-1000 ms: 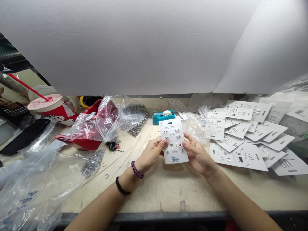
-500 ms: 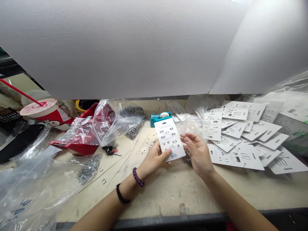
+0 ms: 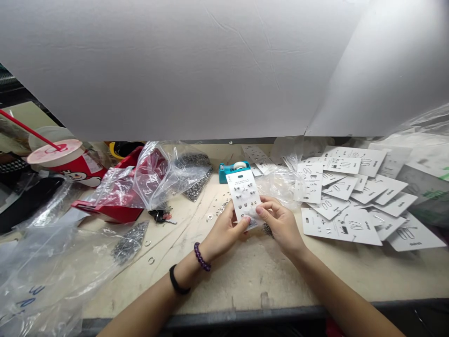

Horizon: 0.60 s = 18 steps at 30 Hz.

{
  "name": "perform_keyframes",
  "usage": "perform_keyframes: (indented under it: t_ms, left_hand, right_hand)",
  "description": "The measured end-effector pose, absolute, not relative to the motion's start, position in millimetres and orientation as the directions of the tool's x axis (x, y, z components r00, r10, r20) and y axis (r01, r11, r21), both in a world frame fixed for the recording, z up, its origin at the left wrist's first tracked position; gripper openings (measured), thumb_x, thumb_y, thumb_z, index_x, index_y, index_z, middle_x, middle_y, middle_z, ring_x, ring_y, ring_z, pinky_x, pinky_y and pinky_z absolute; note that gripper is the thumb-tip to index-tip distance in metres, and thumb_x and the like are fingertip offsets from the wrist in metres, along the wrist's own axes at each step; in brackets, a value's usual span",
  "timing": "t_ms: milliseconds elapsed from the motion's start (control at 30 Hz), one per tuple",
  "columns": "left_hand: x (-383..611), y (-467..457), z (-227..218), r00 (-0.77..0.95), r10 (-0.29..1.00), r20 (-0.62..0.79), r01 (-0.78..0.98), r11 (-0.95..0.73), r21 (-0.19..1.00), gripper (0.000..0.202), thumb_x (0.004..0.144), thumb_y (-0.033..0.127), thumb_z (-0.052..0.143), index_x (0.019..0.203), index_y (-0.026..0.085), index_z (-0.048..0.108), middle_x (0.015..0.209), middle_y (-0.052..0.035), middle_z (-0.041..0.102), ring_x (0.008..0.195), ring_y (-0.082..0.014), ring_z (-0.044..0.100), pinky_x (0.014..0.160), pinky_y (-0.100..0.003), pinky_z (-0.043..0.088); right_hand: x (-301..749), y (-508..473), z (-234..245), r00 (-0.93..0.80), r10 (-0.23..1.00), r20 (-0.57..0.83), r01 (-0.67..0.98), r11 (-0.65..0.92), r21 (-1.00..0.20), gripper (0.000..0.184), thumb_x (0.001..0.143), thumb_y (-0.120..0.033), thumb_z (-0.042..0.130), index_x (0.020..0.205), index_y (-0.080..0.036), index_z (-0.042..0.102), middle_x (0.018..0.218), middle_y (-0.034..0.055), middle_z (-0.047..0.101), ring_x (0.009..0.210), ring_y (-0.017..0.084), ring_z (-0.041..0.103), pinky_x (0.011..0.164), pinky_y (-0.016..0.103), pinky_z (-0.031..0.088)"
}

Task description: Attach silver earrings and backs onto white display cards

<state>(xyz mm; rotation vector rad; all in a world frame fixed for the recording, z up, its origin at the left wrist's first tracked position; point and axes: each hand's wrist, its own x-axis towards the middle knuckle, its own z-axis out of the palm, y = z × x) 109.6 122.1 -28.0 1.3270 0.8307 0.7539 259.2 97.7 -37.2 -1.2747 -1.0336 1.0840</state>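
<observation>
A white earring card (image 3: 242,189) with rows of small metal studs is held up at the middle of the table, tilted toward me. My left hand (image 3: 226,227) grips its lower left part, thumb on the front, fingers hidden behind. At the card's right edge, my right hand (image 3: 279,223) pinches it with the thumb near the studs. Its fingertips are partly hidden. Just behind the card stands a teal tape dispenser (image 3: 223,174). Loose small metal pieces (image 3: 221,206) lie left of the card, and a dark little pile (image 3: 267,229) shows beneath my right hand.
Overlapping earring cards (image 3: 342,224) spread over the right side. A clear bag of metal pieces (image 3: 196,175), a red scoop-like tray (image 3: 108,213), a red cup with straw (image 3: 66,164) and a large plastic bag (image 3: 59,276) fill the left. A white panel (image 3: 196,70) overhangs the back.
My right hand has moved left from beside the card and now grips its right edge. The card has shifted slightly and stands a little more upright in my left hand.
</observation>
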Motion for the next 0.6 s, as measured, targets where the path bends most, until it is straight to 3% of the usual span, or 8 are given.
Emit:
perform_keyframes:
  t_ms: [167, 367, 600]
  left_hand:
    - [109.9, 120.3, -26.6, 0.512, 0.853, -0.098, 0.006, 0.11, 0.994, 0.046, 0.077, 0.027, 0.057, 0.117, 0.016, 0.037, 0.112, -0.0109, 0.054, 0.091, -0.0207, 0.056, 0.06, -0.025, 0.05]
    - [111.8, 116.2, -25.3, 0.492, 0.862, -0.121, 0.013, 0.132, 0.991, 0.046, 0.078, 0.034, 0.056, 0.117, 0.017, 0.038, 0.115, -0.0113, 0.053, 0.095, -0.0228, 0.055, 0.06, -0.026, 0.051]
    - [115.3, 116.6, -28.1, 0.348, 0.934, -0.077, 0.029, 0.072, 0.997, 0.038, 0.08, 0.035, 0.053, 0.111, 0.016, 0.045, 0.113, -0.0102, 0.058, 0.102, -0.0234, 0.055, 0.084, -0.035, 0.045]
  right_hand:
    - [257.8, 98.2, -39.3, 0.214, 0.976, -0.024, -0.043, -0.015, -0.999, 0.02, 0.069, -0.038, 0.067, 0.069, -0.019, 0.067, 0.11, 0.0061, 0.055, 0.106, 0.023, 0.051, 0.09, 0.033, 0.041]
    - [255.2, 96.7, -40.9, 0.226, 0.973, 0.041, 0.045, 0.032, -0.998, 0.018, 0.072, -0.036, 0.065, 0.07, -0.018, 0.065, 0.103, 0.006, 0.056, 0.102, 0.022, 0.052, 0.091, 0.034, 0.038]
    - [253.4, 95.4, -41.1, 0.183, 0.982, 0.051, 0.105, 0.032, -0.994, 0.017, 0.074, -0.036, 0.062, 0.071, -0.019, 0.064, 0.098, 0.0062, 0.058, 0.094, 0.022, 0.056, 0.087, 0.036, 0.041]
